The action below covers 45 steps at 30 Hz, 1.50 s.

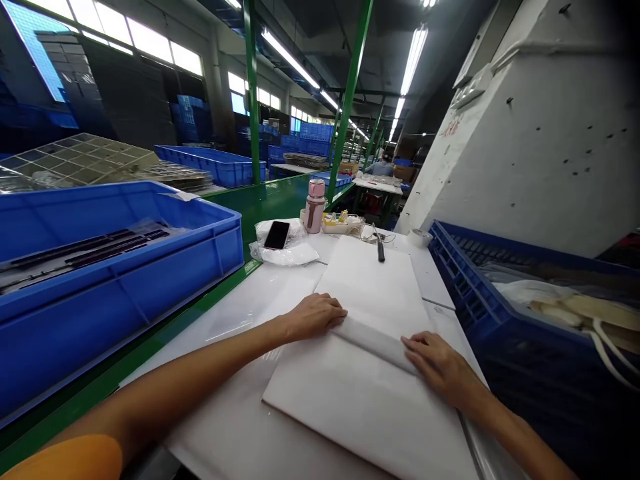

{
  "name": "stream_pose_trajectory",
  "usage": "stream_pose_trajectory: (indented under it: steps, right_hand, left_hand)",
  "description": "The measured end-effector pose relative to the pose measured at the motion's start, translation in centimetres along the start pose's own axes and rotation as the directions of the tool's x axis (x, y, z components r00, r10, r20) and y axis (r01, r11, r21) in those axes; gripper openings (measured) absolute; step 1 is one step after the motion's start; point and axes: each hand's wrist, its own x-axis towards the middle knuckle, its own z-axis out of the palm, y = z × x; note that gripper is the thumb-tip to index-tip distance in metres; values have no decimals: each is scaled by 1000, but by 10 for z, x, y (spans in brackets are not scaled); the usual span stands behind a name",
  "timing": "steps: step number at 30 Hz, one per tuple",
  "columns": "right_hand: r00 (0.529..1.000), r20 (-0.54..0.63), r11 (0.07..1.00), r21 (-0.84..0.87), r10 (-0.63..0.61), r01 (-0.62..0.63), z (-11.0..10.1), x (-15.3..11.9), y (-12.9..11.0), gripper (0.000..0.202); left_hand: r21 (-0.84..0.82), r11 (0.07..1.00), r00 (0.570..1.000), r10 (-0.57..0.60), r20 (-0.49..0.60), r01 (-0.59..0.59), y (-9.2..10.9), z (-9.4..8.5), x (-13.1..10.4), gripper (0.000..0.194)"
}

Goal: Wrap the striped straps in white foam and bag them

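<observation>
A long white sheet stack (360, 407) lies on the white table (220, 400). Across it runs a rolled or folded white strip (375, 341). My left hand (315, 315) is closed at the strip's left end, fingers bent over it. At the right end, my right hand (435, 363) pinches the strip between thumb and fingers. Farther up, a dark-handled tool (381, 248) rests on the white material. Whether the strip is a separate piece or part of the top sheet cannot be made out.
Left stands a blue bin (120, 280) with dark strips; right, a blue crate (465, 287) with bags. A phone (277, 235) on plastic wrap, a pink bottle (315, 208), a small tray (343, 224) and a tape roll (419, 237) sit at the back. A person (383, 168) is far off.
</observation>
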Motion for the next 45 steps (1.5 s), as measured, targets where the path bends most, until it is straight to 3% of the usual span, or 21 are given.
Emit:
stream_pose_trajectory:
  steps: [4, 6, 9, 13, 18, 21, 25, 29, 33, 40, 45]
  right_hand:
    - [990, 17, 973, -185, -140, 141, 5, -17, -9, 44]
    - [984, 25, 969, -173, -174, 176, 0, -22, -15, 36]
    - [993, 58, 994, -35, -104, 106, -10, -17, -14, 28]
    - [997, 70, 1000, 19, 20, -21, -16, 4, 0, 47]
    - [999, 13, 997, -62, -42, 42, -5, 8, 0, 30]
    - [993, 26, 987, -114, -112, 114, 4, -3, -8, 36]
    - [990, 35, 980, -140, -136, 140, 7, -7, -8, 35]
    - [995, 22, 989, -110, -100, 102, -5, 11, 8, 36]
    - [999, -15, 979, -199, -49, 45, -6, 32, 16, 39]
    - [996, 66, 946, -314, -67, 84, 23, 62, -26, 48]
    - [992, 64, 980, -172, 111, -98, 14, 72, -66, 34]
  left_hand:
    - [-44, 998, 998, 52, 30, -50, 8, -7, -11, 35]
    - [-60, 996, 997, 64, 48, -61, 12, -13, -17, 42]
    - [-71, 996, 996, 50, 77, -45, 13, -21, -18, 41]
    - [-37, 999, 997, -30, 73, 32, 1, -22, -3, 40]
    - [15, 1000, 999, -13, 49, 13, -5, -14, 12, 29]
    - [18, 999, 998, 38, 49, -39, 2, -8, 6, 27]
    - [17, 996, 995, 90, 51, -91, 9, -5, 1, 42]
    - [45, 998, 999, 41, 25, -42, 2, -6, 13, 39]
    - [110, 993, 999, -34, -23, 36, -8, -2, 34, 35]
    - [128, 990, 995, -47, -86, 58, -3, 14, 46, 27]
    - [87, 994, 987, 71, -142, -59, 11, -4, 20, 50]
